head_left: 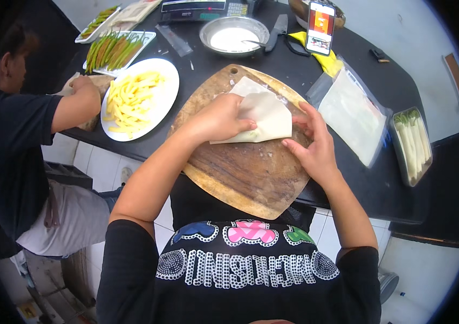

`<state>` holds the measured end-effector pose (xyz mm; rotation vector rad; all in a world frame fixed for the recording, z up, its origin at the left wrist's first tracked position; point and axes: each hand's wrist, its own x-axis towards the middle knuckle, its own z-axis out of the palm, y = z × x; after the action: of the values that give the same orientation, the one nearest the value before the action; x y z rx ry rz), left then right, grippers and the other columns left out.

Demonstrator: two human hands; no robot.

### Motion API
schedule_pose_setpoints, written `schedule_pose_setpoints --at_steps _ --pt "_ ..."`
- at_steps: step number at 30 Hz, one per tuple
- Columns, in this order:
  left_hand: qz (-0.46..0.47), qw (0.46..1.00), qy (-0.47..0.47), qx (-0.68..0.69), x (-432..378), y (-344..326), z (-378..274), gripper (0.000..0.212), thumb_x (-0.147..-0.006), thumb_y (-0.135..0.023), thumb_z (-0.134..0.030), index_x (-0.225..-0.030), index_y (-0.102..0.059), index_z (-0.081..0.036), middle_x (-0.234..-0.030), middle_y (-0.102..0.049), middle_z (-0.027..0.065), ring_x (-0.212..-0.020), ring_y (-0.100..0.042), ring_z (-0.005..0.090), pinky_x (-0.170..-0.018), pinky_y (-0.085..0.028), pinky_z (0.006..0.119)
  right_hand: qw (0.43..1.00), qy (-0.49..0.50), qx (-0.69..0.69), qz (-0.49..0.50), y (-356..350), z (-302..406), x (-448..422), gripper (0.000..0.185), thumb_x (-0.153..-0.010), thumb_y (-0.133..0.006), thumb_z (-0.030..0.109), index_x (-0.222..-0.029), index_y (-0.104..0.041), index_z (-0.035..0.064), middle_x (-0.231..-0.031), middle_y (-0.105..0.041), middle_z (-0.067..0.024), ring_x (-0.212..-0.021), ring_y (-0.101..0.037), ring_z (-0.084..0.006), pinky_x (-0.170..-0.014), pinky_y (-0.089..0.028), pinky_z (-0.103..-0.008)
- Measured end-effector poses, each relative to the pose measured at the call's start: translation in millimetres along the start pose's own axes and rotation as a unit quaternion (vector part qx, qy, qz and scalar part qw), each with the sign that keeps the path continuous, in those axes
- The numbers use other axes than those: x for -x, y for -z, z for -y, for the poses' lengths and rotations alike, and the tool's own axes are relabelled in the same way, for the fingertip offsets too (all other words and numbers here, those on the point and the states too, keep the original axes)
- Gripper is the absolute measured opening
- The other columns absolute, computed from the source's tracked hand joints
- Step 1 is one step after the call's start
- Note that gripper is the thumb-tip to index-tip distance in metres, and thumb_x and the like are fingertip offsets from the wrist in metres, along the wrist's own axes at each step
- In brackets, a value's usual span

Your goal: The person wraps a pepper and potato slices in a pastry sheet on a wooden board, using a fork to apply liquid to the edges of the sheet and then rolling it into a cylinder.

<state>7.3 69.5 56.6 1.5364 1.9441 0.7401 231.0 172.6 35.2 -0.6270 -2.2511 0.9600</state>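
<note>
A pale spring roll wrapper (269,115) lies partly folded on a wooden cutting board (249,170). My left hand (223,117) grips it from the left, thumb pressed on the folded sheet and the other fingers mostly hidden. A bit of green shows through near that thumb; what is inside is covered. At the wrapper's right edge is my right hand (314,139), its thumb and fingers spread apart around the corner. Whether its fingertips touch the sheet is hard to tell. Beyond the fold, a flat part of wrapper (247,86) rests towards the board's holed end.
Left of the board are an oval plate of cut yellow strips (130,105) and trays of green chillies (116,50). Behind it stand a metal bowl of white liquid (233,38), a knife (276,32) and a phone (320,28). Stacked wrappers (353,115) and a tray of rolls (411,146) lie right. A co-worker (15,141) works at left.
</note>
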Motion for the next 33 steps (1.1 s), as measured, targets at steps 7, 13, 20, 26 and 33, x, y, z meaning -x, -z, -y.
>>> schedule_pose_setpoints --at_steps 7,13,20,26,33 --pt "-0.001 0.999 -0.027 0.021 -4 -6 15 0.027 -0.081 -0.076 -0.015 -0.101 -0.070 0.002 -0.091 -0.072 0.0156 -0.083 -0.068 0.0214 -0.079 -0.051 0.035 0.997 -0.024 -0.069 0.031 -9 -18 -6 0.068 -0.070 -0.083 0.005 -0.132 -0.056 0.0070 -0.109 -0.068 -0.0102 -0.099 -0.065 -0.0236 -0.091 -0.050 -0.0358" --pt "-0.003 0.999 -0.031 0.008 -1 -3 8 0.026 -0.081 -0.076 -0.014 -0.101 -0.069 0.002 -0.091 -0.072 0.0157 -0.083 -0.068 0.0215 -0.079 -0.051 0.035 0.993 0.118 -0.005 0.013 -11 -12 -6 0.065 -0.072 -0.083 0.008 -0.131 -0.059 0.0086 -0.107 -0.071 -0.0116 -0.095 -0.068 -0.0225 -0.087 -0.052 -0.0332" --pt "-0.008 0.997 -0.066 0.046 -2 -4 9 0.026 -0.081 -0.076 -0.012 -0.102 -0.069 0.002 -0.091 -0.072 0.0154 -0.083 -0.067 0.0184 -0.079 -0.051 0.034 0.993 -0.004 -0.111 0.033 -18 -23 -8 0.062 -0.079 -0.078 0.006 -0.137 -0.055 0.0100 -0.102 -0.072 -0.0136 -0.084 -0.070 -0.0173 -0.078 -0.052 -0.0293" --pt "-0.015 0.994 -0.041 0.099 -6 -10 13 0.037 -0.079 -0.077 -0.009 -0.114 -0.067 0.000 -0.093 -0.073 0.0129 -0.085 -0.067 0.0170 -0.082 -0.050 0.033 0.990 -0.070 -0.118 0.039 -23 -21 -18 0.064 -0.082 -0.073 0.002 -0.141 -0.050 0.0100 -0.086 -0.069 -0.0065 -0.073 -0.064 -0.0125 -0.071 -0.050 -0.0264" --pt "-0.019 1.000 -0.013 0.011 -10 -5 7 0.050 -0.075 -0.078 -0.008 -0.121 -0.062 -0.001 -0.098 -0.071 0.0176 -0.093 -0.068 0.0253 -0.087 -0.049 0.035 0.987 -0.117 -0.110 0.017 -28 -21 -25 0.033 -0.081 -0.074 0.002 -0.110 -0.058 0.0043 -0.074 -0.059 -0.0030 -0.065 -0.056 -0.0097 -0.064 -0.048 -0.0264"
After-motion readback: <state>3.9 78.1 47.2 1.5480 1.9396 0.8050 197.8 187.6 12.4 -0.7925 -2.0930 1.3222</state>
